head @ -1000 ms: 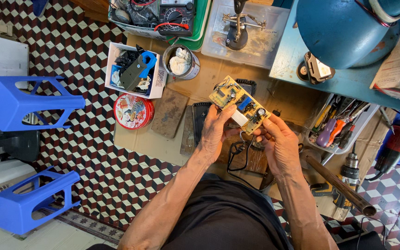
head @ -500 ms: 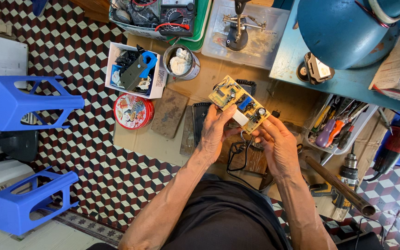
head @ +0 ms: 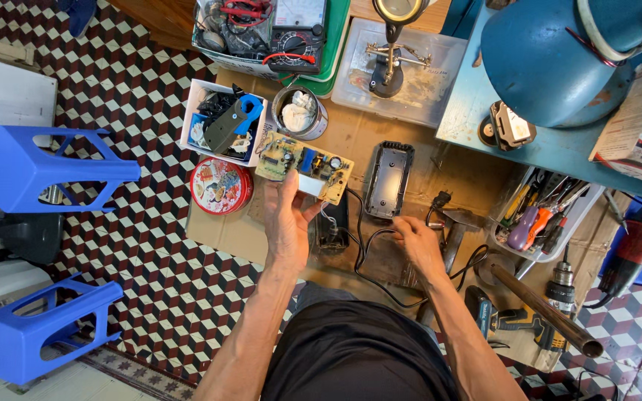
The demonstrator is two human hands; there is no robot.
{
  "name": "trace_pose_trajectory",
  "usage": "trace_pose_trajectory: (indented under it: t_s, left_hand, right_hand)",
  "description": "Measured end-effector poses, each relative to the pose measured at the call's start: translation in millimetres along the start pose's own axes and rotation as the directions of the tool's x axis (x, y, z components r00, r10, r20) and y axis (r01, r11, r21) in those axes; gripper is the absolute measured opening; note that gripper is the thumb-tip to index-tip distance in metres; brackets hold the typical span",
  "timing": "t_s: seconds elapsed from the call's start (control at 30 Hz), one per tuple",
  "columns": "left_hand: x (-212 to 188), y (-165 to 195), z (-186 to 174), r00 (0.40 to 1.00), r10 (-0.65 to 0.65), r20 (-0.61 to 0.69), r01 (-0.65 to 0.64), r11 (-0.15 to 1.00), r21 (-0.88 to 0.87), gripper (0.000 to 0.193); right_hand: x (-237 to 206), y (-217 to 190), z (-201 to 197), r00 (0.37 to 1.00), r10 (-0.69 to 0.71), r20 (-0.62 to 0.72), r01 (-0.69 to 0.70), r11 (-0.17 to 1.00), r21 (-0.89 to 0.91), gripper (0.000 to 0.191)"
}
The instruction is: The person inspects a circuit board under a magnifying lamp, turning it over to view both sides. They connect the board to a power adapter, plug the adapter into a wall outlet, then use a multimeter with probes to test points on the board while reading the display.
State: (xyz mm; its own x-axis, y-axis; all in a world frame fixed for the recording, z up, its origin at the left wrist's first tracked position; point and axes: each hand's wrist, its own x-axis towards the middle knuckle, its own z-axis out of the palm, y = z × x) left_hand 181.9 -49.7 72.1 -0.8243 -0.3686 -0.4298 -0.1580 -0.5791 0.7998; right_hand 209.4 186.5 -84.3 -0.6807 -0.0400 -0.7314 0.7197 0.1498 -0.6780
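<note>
Circuit board (head: 304,166) sits pinched by its edge in the left hand (head: 285,226), best kept level while the right hand (head: 415,241), fingers loosely curled, touches the black cable (head: 365,249) mid-bench.

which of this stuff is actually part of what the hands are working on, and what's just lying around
In hand:
- left hand holds the circuit board
- right hand on the black cable
- open black casing beside the board

Lying about:
- round red tin
- multimeter
- white parts box
- tray of screwdrivers
- blue stools
</note>
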Motion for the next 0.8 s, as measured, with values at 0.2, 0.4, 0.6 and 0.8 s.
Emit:
trace_pose_trajectory:
  t_s: [0.2,0.4,0.6,0.8]
  left_hand:
    - [-2,-8,-31,0.996,-0.033,-0.079,0.034,0.999,0.022,0.049]
    - [-2,-18,-44,0.997,-0.063,-0.051,0.066,0.996,0.054,0.049]
    - [-4,-15,-36,0.996,-0.087,-0.017,0.089,0.990,0.105,0.051]
    - [-1,-12,-30,0.994,-0.107,0.019,0.104,0.990,0.091,0.050]
  right_hand:
    - [-6,10,34,0.989,-0.002,0.151,0.084,0.838,-0.539,0.047]
    - [-26,41,15,0.957,0.284,0.059,-0.279,0.957,-0.081,0.037]
    - [-20,36,20,0.854,0.519,-0.035,-0.406,0.708,0.578,0.041]
    - [-2,30,35,0.851,0.524,-0.037,-0.297,0.536,0.790,0.055]
